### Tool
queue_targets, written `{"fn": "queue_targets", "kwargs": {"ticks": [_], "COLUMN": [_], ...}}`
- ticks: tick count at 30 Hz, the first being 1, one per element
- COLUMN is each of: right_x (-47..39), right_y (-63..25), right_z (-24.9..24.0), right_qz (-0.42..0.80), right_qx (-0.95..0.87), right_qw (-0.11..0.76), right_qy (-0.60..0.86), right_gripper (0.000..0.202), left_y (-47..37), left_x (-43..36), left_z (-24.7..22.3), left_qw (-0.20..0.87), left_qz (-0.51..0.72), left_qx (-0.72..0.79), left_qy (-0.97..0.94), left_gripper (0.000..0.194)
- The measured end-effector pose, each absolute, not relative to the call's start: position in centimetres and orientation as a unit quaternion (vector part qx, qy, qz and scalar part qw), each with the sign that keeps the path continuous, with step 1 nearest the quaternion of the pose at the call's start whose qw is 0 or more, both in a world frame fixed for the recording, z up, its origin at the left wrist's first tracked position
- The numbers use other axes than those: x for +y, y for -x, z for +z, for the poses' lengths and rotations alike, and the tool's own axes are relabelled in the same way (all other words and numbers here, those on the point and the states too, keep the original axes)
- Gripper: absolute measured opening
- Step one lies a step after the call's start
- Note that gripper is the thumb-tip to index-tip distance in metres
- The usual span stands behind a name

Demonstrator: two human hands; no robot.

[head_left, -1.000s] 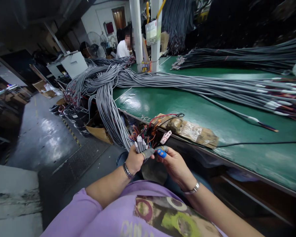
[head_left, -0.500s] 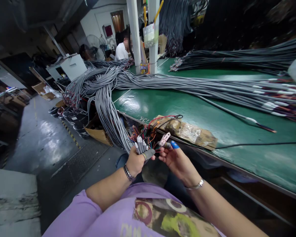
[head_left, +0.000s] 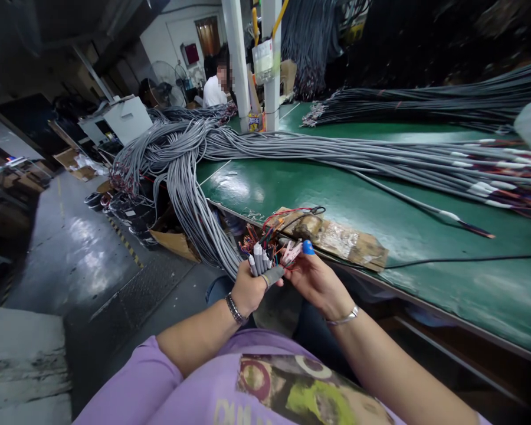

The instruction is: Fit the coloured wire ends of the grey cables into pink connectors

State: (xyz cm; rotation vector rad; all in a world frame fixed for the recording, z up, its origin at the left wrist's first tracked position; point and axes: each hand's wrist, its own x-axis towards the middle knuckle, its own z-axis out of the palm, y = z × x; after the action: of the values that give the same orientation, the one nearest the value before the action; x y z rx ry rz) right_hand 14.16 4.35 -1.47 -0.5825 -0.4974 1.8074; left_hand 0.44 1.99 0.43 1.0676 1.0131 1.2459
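Several grey cable ends (head_left: 259, 260) with thin coloured wires are bunched upright in my left hand (head_left: 252, 290), its covered thumb wrapped over them. Close beside it, my right hand (head_left: 312, 280) pinches a small pale pink tool (head_left: 291, 252) among the thin wires. A blue covering is on a fingertip of my right hand. The two hands nearly meet at the table's near edge. Which wires the tool touches is too small to tell.
A taped cardboard piece (head_left: 351, 241) lies on the green table (head_left: 407, 236). Long grey cables (head_left: 292, 146) cross it and hang off the left end (head_left: 188, 198). Dark cables (head_left: 425, 106) lie farther back. Beyond the white posts is a person (head_left: 214, 90).
My right hand has moved left with the pink tool, closer to the wires. My left hand and its cable bunch have shifted slightly right.
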Motion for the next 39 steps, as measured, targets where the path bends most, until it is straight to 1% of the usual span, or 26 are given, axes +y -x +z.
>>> {"fn": "queue_targets", "kwargs": {"ticks": [3, 9, 14, 20, 25, 31, 36, 39], "right_x": [4.4, 4.5, 4.2, 3.7, 3.4, 3.4, 3.3, 3.4], "right_y": [-14.1, -13.7, -13.5, -13.8, -14.1, -14.0, -13.8, -13.8], "right_z": [-1.6, -1.4, -1.5, -1.7, -1.3, -0.7, -0.9, -1.2], "right_qz": [0.775, 0.762, 0.776, 0.779, 0.792, 0.769, 0.764, 0.767], "right_qx": [-0.217, -0.203, -0.204, -0.157, -0.178, -0.210, -0.208, -0.191], "right_qw": [0.549, 0.573, 0.561, 0.570, 0.540, 0.543, 0.551, 0.553], "right_qy": [0.226, 0.221, 0.206, 0.209, 0.223, 0.264, 0.263, 0.263], "right_gripper": [0.037, 0.031, 0.034, 0.035, 0.042, 0.026, 0.035, 0.031], "left_y": [-0.6, -0.7, -0.6, 0.0, 0.9, 1.0, 0.7, 0.4], "left_x": [2.0, 1.6, 1.6, 1.3, 0.9, 1.1, 1.3, 1.3], "left_z": [0.5, 1.2, 0.9, 0.7, 0.5, 0.3, 0.5, 0.7], "left_qw": [0.577, 0.584, 0.586, 0.582, 0.555, 0.563, 0.566, 0.572], "left_qz": [0.536, 0.526, 0.526, 0.517, 0.500, 0.507, 0.505, 0.510], "left_qx": [0.425, 0.430, 0.428, 0.429, 0.453, 0.450, 0.442, 0.441], "left_qy": [-0.447, -0.444, -0.443, -0.458, -0.487, -0.473, -0.479, -0.467], "left_gripper": [0.027, 0.029, 0.031, 0.032, 0.031, 0.030, 0.030, 0.030]}}
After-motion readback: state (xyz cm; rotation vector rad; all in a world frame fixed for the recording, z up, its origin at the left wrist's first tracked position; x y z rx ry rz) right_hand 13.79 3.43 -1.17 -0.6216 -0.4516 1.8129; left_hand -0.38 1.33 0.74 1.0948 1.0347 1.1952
